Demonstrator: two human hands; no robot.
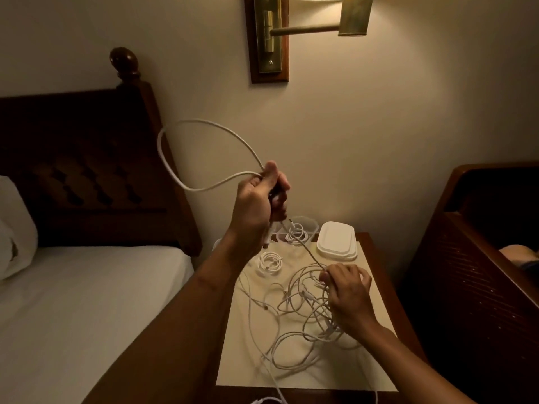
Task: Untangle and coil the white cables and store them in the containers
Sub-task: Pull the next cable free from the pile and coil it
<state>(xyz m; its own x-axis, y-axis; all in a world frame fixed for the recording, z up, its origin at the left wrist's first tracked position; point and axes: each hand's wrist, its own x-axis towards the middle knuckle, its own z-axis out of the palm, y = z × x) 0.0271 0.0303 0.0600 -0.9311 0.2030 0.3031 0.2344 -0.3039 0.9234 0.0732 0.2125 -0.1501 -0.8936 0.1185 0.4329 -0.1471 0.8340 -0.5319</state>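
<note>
right fingers [326, 276] pinch taut cable [309, 252] (left fingers [269, 173] grip its loop).

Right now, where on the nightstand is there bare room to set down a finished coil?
Free: the near-left corner of the cream mat, left of the tangled cables, and the strip right of the right hand, below the stacked white lids. Crowded: mat centre, and the back edge with the coiled cable and clear container.

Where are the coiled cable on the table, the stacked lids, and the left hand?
coiled cable [270, 263], head view, on its loops.
stacked lids [336, 242], head view, top lid's middle.
left hand [256, 205], head view, back of hand.
</note>
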